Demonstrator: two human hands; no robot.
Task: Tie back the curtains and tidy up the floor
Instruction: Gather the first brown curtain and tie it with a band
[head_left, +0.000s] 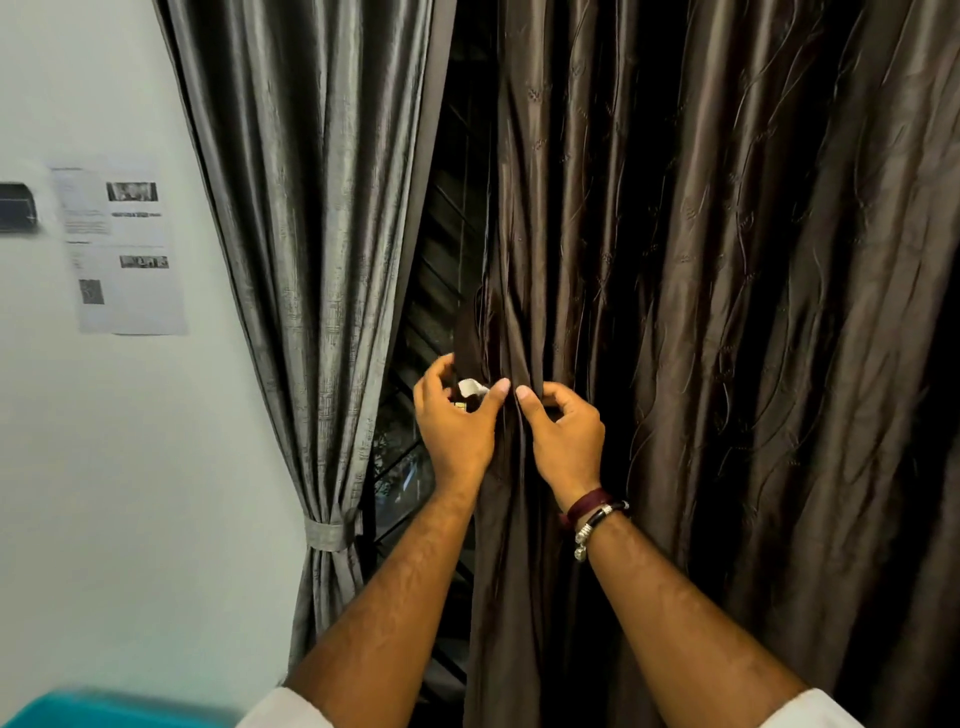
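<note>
A dark brown curtain (701, 291) hangs loose over the middle and right. My left hand (454, 421) pinches its left edge, where a small white tab (470, 387) shows between thumb and fingers. My right hand (563, 434) pinches a fold of the same curtain right beside the left hand, the two thumbs nearly touching. On the left hangs a grey curtain (322, 234), gathered low down by a grey tie-back band (330, 535).
Between the two curtains shows a dark window with a metal grille (447, 270). The white wall on the left carries a printed paper sheet (124, 249) and a dark fixture (18, 208). A teal object (114, 709) sits at the bottom left corner.
</note>
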